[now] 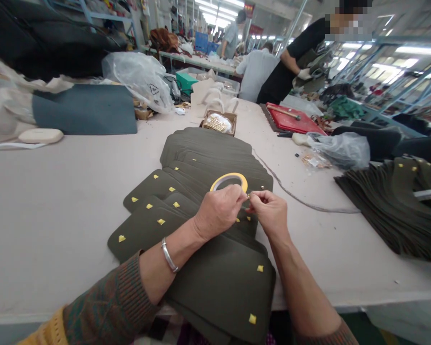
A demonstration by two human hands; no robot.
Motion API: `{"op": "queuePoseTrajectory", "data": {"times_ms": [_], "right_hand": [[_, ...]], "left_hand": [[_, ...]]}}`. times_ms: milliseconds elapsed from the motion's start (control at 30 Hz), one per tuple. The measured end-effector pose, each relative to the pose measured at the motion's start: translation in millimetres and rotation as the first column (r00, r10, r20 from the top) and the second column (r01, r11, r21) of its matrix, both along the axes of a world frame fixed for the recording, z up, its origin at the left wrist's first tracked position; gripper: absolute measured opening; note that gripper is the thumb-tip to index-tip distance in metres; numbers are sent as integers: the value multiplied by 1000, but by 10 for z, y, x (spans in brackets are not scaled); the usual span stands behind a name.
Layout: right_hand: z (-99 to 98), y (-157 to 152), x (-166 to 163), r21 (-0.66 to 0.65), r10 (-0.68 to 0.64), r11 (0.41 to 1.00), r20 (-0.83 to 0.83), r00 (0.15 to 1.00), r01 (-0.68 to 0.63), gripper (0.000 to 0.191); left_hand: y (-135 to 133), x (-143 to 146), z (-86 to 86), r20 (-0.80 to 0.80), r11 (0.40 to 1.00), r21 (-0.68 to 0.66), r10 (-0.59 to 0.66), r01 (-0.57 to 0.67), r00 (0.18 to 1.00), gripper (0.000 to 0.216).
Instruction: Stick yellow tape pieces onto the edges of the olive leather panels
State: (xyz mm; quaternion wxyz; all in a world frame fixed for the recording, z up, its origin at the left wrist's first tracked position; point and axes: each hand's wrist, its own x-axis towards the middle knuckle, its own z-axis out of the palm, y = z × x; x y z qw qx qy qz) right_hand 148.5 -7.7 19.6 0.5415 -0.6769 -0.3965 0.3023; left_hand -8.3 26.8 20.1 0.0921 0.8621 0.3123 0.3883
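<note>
My left hand (221, 211) is closed around the near edge of a roll of yellow tape (241, 178), which stands up behind the knuckles. Close beside it, the fingertips of my right hand (269, 211) are pinched together at a tiny yellow piece, apparently the tape's end. Both hands hover over dark olive panels (219, 282) that lie fanned out in overlapping stacks. Small yellow tape squares (161, 222) dot several panels near their edges. A silver bangle (169, 255) circles my left wrist.
A box of gold metal parts (218, 123) stands behind the panels. Right lie a cord (298, 199), a red board with a hammer (294, 119), a plastic bag (348, 149) and a stack of dark strips (391, 206). A blue-grey sheet (86, 110) lies left. People work beyond.
</note>
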Motion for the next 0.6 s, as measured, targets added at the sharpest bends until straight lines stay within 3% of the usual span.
{"op": "queuePoseTrajectory", "data": {"times_ms": [133, 267, 600], "right_hand": [[-161, -7, 272, -57, 58, 996, -101, 993, -64, 30], [-302, 10, 366, -55, 149, 987, -81, 986, -154, 33], [-331, 25, 378, -70, 141, 986, -103, 985, -148, 34]], "left_hand": [[35, 14, -20, -252, 999, 5, 35, -34, 967, 17], [80, 62, -26, -472, 998, 4, 50, -55, 880, 15], [15, 8, 0, -602, 992, -128, -94, 20, 793, 13]]}}
